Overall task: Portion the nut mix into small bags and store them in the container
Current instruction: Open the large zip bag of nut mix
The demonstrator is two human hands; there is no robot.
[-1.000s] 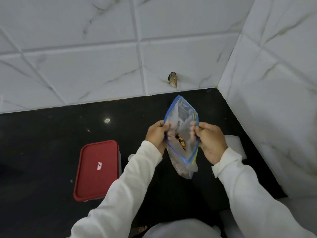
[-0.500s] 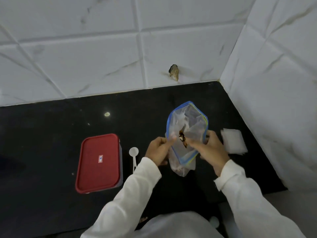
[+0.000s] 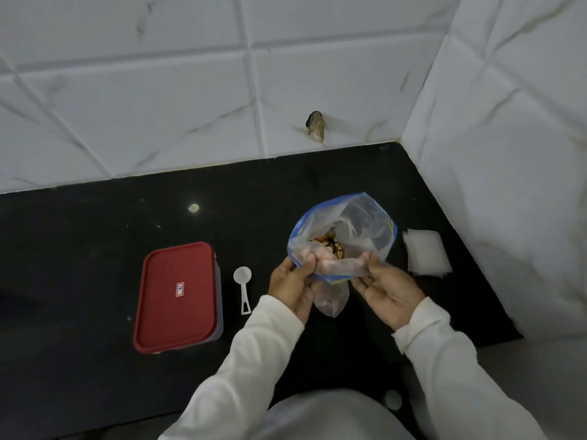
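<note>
**Inspector:** Where is the nut mix (image 3: 328, 246)?

**Assistant:** At the bottom of the clear zip bag (image 3: 365, 230), seen through its mouth. The bag is over the black counter (image 3: 95, 255), between the measuring spoon (image 3: 243, 289) and the stack of small bags (image 3: 425, 257). I cannot tell whether its base touches the counter.

**Inspector:** The hands?

**Assistant:** The left hand (image 3: 293, 287) has its fingers curled, pinching the near rim at its left end. The right hand (image 3: 386, 290), palm turned up, pinches the same rim at its right end. Neither holds anything else.

**Inspector:** Differences from a second ago?

**Assistant:** The mouth was then a narrow slit held up between the hands, one on each side. It is now pulled into a wide, rounded opening, and both grips are on the near edge. The spoon, then hidden behind the left sleeve, is in plain view.

**Inspector:** The container (image 3: 178, 296)?

**Assistant:** On the counter to the left of the spoon, red lid on, apart from both hands.
</note>
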